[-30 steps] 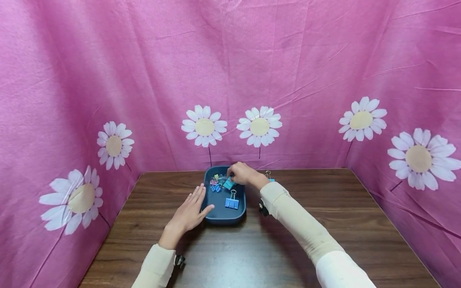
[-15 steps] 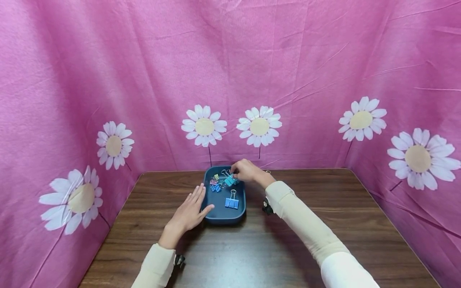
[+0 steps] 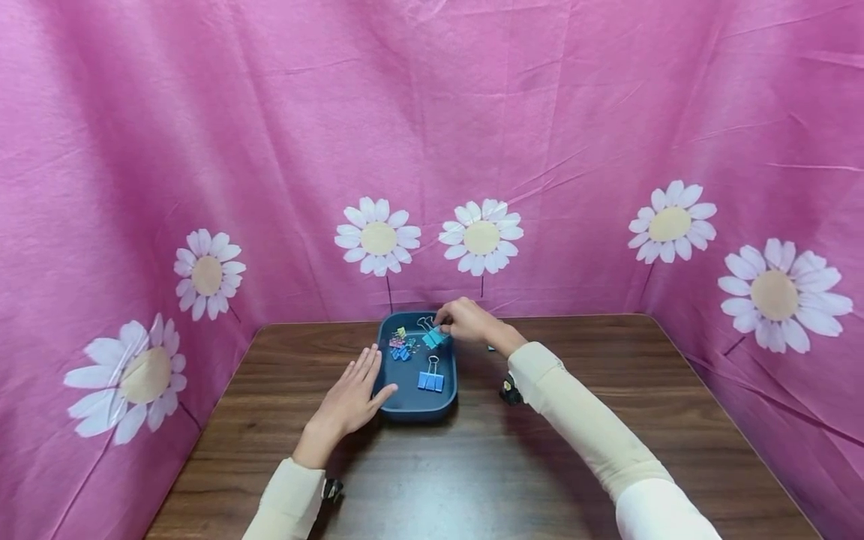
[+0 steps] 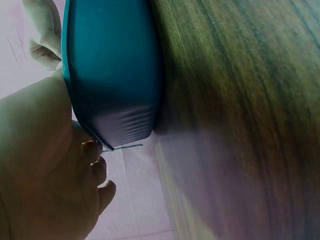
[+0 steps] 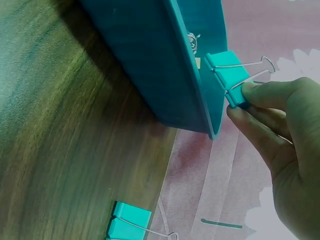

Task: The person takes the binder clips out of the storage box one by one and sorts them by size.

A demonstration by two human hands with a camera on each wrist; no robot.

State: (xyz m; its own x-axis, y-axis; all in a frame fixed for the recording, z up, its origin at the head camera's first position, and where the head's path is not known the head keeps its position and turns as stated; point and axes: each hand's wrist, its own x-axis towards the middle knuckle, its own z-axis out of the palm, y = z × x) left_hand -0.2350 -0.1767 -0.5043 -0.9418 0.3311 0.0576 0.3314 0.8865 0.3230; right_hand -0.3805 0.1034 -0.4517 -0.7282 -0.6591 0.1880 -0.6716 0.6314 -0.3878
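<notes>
The head view is bright, pale glare on the table [image 3: 432,484] — both wrist views dimmer and softer.

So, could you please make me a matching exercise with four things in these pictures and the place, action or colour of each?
1. left hand
2. right hand
3. large blue clip
4. backdrop

A. lies inside the tray
B. pink with white flowers
C. pinches a teal clip
D. rests against the tray

Pairs: 1-D, 2-C, 3-A, 4-B

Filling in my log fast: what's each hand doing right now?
Left hand: open, fingers straight, resting at the left rim of the tray.
Right hand: closed, pinching a teal binder clip.
</notes>
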